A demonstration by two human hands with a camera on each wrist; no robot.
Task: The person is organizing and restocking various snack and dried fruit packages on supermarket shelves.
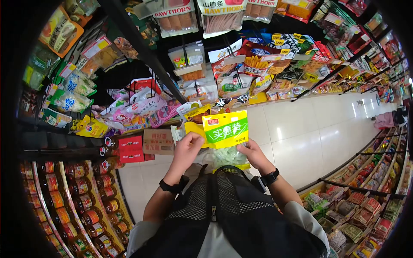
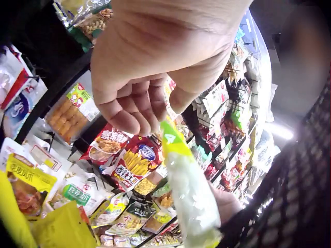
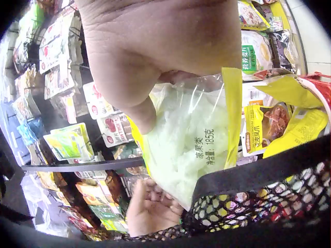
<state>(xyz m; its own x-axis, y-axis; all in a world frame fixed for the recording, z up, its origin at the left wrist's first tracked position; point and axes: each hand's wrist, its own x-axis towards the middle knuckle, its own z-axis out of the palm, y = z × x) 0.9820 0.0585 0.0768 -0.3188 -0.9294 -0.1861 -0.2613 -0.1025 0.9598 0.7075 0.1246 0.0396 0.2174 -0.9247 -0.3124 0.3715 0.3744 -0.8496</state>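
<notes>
My right hand point(image 1: 254, 155) point(image 3: 160, 46) pinches the right side of a yellow-and-green bag point(image 1: 226, 129) with a clear lower part. Pale green pieces show through its clear film in the right wrist view point(image 3: 186, 134). The left wrist view catches the bag point(image 2: 189, 191) almost edge-on, below my left hand point(image 2: 160, 57). At the bag's left edge, the fingers of my left hand point(image 1: 188, 150) are curled; whether they grip the edge is unclear. In the right wrist view my left hand point(image 3: 155, 209) lies under the bag's lower end.
Hanging snack packets point(image 1: 176, 17) and a shelf of packets point(image 1: 258, 64) stand ahead. Bottles point(image 1: 81, 187) line the left side, with cartons point(image 1: 158, 142) beside them. More packets point(image 1: 357, 210) fill the right shelves. Pale floor tiles point(image 1: 301, 120) run between, and a person point(image 1: 385, 119) is far right.
</notes>
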